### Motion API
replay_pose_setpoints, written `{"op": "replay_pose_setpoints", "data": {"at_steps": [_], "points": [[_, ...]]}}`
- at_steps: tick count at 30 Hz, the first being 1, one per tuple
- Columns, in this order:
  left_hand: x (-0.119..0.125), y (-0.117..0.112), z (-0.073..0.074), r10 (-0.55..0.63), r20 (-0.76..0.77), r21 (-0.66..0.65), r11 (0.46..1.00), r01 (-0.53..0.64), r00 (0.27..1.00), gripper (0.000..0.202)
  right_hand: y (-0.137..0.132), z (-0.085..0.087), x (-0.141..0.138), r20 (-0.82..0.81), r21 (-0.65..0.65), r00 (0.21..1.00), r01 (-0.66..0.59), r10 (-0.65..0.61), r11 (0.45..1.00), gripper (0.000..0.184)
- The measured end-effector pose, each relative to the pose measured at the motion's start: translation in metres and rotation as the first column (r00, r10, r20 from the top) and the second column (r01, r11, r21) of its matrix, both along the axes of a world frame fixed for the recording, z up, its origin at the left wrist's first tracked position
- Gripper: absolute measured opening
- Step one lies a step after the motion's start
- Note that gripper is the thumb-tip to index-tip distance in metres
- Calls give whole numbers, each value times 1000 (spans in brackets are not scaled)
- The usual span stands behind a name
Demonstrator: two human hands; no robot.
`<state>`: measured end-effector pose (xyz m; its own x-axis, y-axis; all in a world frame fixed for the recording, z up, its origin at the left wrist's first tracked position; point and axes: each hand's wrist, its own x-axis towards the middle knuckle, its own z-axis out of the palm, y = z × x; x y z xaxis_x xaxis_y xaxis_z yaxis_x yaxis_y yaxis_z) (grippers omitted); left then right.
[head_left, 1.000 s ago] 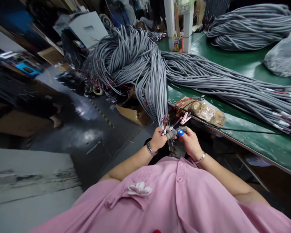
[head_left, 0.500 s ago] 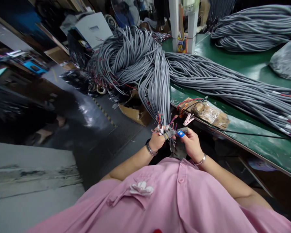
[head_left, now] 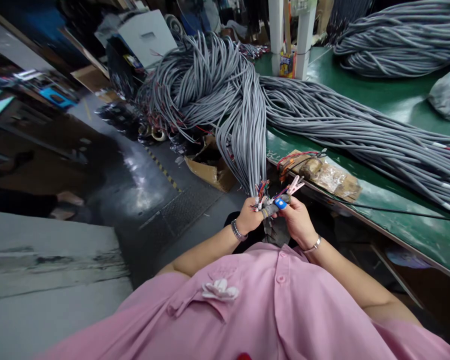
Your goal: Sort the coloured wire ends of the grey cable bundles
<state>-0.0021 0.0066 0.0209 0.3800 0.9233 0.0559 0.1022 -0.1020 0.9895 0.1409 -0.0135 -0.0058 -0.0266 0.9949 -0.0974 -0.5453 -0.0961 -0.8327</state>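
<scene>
A thick bundle of grey cables [head_left: 247,130] hangs over the table's edge, its stripped ends with thin coloured wires [head_left: 262,189] reaching my hands. My left hand [head_left: 250,216] is closed around cable ends, with grey coverings on its fingers. Close against it, my right hand [head_left: 295,218] pinches at the same ends; a blue cover sits on its thumb. Which single wire lies between the right fingertips is too small to make out. Just beyond the right hand is a pink clothes peg [head_left: 295,185] at the table edge.
The green table [head_left: 393,230] runs along the right, bearing more grey cables [head_left: 360,125], a coil [head_left: 401,40] and a taped wooden block [head_left: 328,177]. An open cardboard box [head_left: 210,167] stands on the floor below. A grey-white surface [head_left: 52,265] is at the left.
The view has shifted slightly. My hands have drawn closer together at the cable ends, and the loose wire ends that hung below them no longer show as clearly.
</scene>
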Motion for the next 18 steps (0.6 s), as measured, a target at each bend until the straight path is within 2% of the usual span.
{"op": "replay_pose_setpoints", "data": {"at_steps": [9, 18], "points": [[5, -3, -1, 127, 34, -28, 992, -126, 991, 31, -3, -4, -5, -18, -22, 996, 82, -82, 996, 18], [4, -2, -7, 150, 40, -35, 988, -149, 988, 30, -2, -10, -3, 25, -23, 994, 103, -102, 994, 17]]}}
